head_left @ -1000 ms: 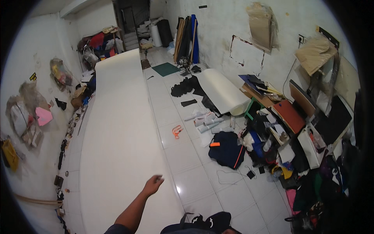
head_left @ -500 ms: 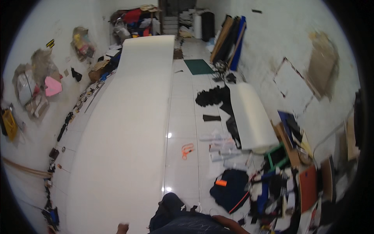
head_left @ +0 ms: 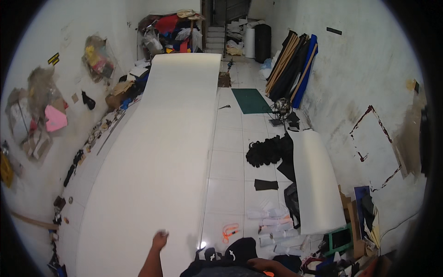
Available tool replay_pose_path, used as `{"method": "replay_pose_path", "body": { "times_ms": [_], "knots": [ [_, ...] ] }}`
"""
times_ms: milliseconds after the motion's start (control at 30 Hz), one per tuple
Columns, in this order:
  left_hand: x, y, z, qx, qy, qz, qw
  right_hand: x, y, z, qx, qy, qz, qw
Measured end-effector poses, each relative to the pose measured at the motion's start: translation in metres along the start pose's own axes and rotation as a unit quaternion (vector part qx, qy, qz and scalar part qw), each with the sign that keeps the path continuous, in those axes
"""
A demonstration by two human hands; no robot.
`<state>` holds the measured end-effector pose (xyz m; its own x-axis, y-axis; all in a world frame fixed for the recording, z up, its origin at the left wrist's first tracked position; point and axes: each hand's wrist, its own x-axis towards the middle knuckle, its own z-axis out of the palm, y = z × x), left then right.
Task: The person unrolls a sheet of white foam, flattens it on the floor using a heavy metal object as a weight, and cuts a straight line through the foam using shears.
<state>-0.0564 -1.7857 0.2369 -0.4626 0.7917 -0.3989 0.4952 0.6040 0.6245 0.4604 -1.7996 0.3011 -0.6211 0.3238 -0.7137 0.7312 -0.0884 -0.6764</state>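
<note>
Head view: one long white sheet [head_left: 143, 161] covers the floor at centre-left, running from the lower edge toward the stairs. Two hands show, well apart: the left hand [head_left: 160, 240], loosely curled, is over the sheet, and whether it grips anything I cannot tell; the right hand [head_left: 260, 264] is by the dark clothing, its fingers too unclear to read. Right of the sheet lie one orange strap [head_left: 229, 232], one black strip [head_left: 266, 185], one green mat [head_left: 251, 101] and one thick white roll [head_left: 318, 180].
</note>
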Motion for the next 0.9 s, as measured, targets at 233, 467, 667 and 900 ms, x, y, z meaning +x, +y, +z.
{"method": "replay_pose_path", "body": {
  "times_ms": [233,467,667,900],
  "knots": [
    [0.201,0.295,-0.063,-0.153,0.094,0.175,0.968,0.059,-0.028,-0.196,0.273,0.137,0.099,0.947],
    [0.262,0.169,0.047,-0.032,-0.068,-0.281,0.957,0.140,-0.040,-0.465,0.132,0.081,0.058,0.986],
    [0.224,0.204,0.129,-0.061,-0.238,-0.329,0.912,0.221,-0.006,-0.636,0.111,-0.006,0.031,0.993],
    [0.508,0.308,0.132,-0.004,-0.227,-0.402,0.887,0.304,-0.078,-0.838,0.054,0.079,-0.024,0.995]
  ]
}}
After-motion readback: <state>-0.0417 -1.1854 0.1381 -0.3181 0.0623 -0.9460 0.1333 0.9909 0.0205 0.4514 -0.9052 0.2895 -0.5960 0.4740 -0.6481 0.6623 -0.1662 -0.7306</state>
